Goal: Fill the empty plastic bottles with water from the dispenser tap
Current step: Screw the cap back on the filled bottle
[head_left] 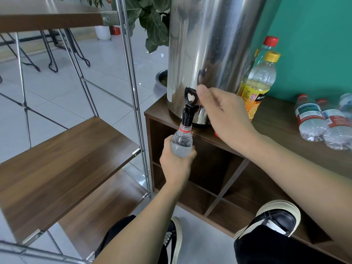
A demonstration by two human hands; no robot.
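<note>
Left hand grip wrapped round clear plastic bottle, fingers curled about its body, bottle held upright with open mouth right under black tap spout. Red ring at bottle neck touching spout end. Water visible inside bottle up into the shoulder. Right hand up at black tap lever, thumb against lever's side, other fingers curled behind it and mostly hidden; grip on the lever, pinching. Tap fixed low on big steel dispenser, standing on dark wood tabletop of a cubby cabinet. Just beside dispenser on its right: orange juice bottle with yellow cap, red-capped bottle behind it. Further right on tabletop, well apart from tap: clear bottles lying down, red caps, red-and-white labels. Small red cap near right wrist, partly hidden. Metal-frame wooden shelf to the left. Potted plant behind dispenser. Dark shoes below on tiled floor.
</note>
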